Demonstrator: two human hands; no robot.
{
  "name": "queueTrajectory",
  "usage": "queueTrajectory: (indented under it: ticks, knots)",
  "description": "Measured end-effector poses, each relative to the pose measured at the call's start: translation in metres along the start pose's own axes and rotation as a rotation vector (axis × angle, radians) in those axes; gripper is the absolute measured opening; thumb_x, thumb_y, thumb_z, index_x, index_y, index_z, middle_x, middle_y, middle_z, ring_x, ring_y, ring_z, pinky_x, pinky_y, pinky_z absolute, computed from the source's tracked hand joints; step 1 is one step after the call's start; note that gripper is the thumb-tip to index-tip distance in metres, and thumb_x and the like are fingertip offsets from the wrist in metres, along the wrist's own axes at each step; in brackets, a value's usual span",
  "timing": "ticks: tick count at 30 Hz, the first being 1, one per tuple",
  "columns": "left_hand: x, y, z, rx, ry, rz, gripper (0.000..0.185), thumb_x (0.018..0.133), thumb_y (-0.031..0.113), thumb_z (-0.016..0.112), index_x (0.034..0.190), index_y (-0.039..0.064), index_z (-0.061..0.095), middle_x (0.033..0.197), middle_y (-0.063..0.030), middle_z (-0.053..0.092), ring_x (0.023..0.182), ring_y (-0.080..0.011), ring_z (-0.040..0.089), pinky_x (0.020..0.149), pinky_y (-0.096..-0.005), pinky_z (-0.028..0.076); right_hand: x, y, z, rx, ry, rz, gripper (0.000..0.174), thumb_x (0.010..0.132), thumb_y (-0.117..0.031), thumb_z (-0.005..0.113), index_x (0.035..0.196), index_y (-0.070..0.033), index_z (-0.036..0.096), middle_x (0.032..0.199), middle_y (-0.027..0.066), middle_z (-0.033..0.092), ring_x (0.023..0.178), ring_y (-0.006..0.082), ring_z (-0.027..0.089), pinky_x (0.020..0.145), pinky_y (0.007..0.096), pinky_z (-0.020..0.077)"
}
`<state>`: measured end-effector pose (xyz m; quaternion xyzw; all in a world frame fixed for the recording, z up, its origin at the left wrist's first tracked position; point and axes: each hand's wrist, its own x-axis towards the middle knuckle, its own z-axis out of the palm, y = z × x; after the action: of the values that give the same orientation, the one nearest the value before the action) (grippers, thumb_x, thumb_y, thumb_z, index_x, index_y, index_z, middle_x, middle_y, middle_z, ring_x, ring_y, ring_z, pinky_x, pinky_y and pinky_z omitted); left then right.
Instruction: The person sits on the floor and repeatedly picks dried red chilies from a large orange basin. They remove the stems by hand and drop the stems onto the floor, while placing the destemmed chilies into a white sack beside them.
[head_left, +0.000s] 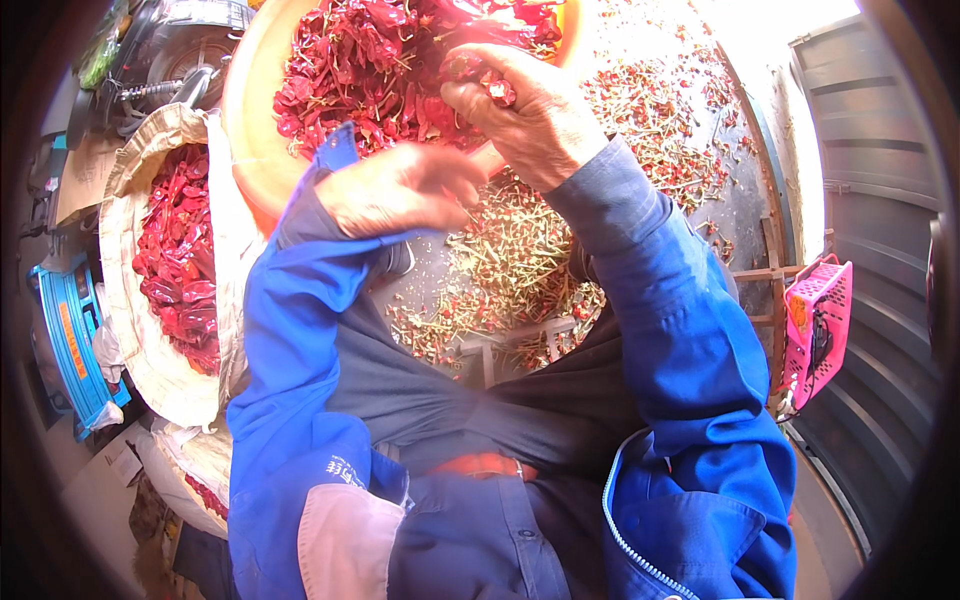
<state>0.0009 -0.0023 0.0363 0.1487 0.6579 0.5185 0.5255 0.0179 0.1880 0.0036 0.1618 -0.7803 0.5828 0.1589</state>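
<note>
My right hand (536, 116) is closed around dried red chili peppers (499, 90), held above the near right side of an orange plastic basin (251, 105). A heap of dried red chilies (352, 75) fills the part of the basin that shows. Lower and to the left, my left hand (409, 187) is blurred, its fingers bent toward the right hand. Whether anything is pinched in those fingers is unclear. Below both hands, a pile of pale chili stems (517, 247) covers the floor between my legs.
A white woven sack (120, 300) of red chilies (180, 255) stands at my left, beside a blue plastic object (71, 337). More stems (675, 135) lie to the right. A pink perforated basket (817, 330) is near a grey corrugated metal panel (877, 225). Motorcycle parts (165, 82) stand upper left.
</note>
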Motion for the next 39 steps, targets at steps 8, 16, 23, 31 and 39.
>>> queueTrajectory:
  ticks: [8, 16, 23, 31, 39]
  knots:
    - [0.007, 0.009, -0.009, -0.366, 0.365, 0.334, 0.034, 0.090, 0.027, 0.067, 0.113, 0.003, 0.059, 0.089, -0.0079, 0.068, 0.067, -0.0119, 0.065, 0.059, -0.0241, 0.052, -0.001, 0.003, -0.002, -0.196, -0.052, -0.096, 0.027, 0.086, -0.024, 0.068, 0.100, -0.003, 0.059, 0.086, 0.0159, 0.061, 0.079, 0.0317, 0.064, 0.068, 0.0397, 0.0519]
    - [0.017, 0.003, -0.004, -0.305, 0.428, 0.271, 0.034, 0.092, 0.026, 0.064, 0.114, 0.001, 0.059, 0.091, -0.0043, 0.066, 0.068, -0.0107, 0.065, 0.060, -0.0238, 0.054, -0.007, 0.010, -0.002, -0.418, -0.158, -0.156, 0.026, 0.082, -0.015, 0.064, 0.104, -0.005, 0.056, 0.088, 0.0138, 0.059, 0.078, 0.0312, 0.064, 0.068, 0.0399, 0.0520]
    - [0.016, -0.003, -0.011, -0.445, 0.323, 0.280, 0.027, 0.089, 0.017, 0.062, 0.110, -0.001, 0.061, 0.090, -0.0080, 0.067, 0.075, -0.0185, 0.069, 0.069, -0.0314, 0.059, -0.007, 0.010, -0.003, -0.407, -0.183, -0.150, 0.024, 0.082, -0.017, 0.063, 0.103, -0.005, 0.057, 0.087, 0.0142, 0.060, 0.080, 0.0311, 0.064, 0.069, 0.0403, 0.0520]
    - [0.017, -0.005, -0.011, -0.370, 0.349, 0.260, 0.031, 0.089, 0.020, 0.061, 0.110, -0.003, 0.060, 0.092, -0.0110, 0.068, 0.079, -0.0238, 0.071, 0.070, -0.0353, 0.060, -0.006, 0.009, -0.002, -0.381, -0.183, -0.158, 0.018, 0.082, -0.017, 0.062, 0.096, -0.006, 0.058, 0.084, 0.0135, 0.060, 0.079, 0.0309, 0.064, 0.068, 0.0409, 0.0521]
    - [0.021, -0.006, -0.010, -0.404, 0.337, 0.278, 0.031, 0.092, 0.024, 0.062, 0.109, -0.002, 0.062, 0.095, -0.0104, 0.068, 0.080, -0.0219, 0.070, 0.068, -0.0329, 0.060, -0.006, 0.006, -0.005, -0.445, -0.200, -0.125, 0.016, 0.081, -0.015, 0.061, 0.094, -0.005, 0.059, 0.083, 0.0136, 0.061, 0.079, 0.0320, 0.064, 0.068, 0.0413, 0.0524]
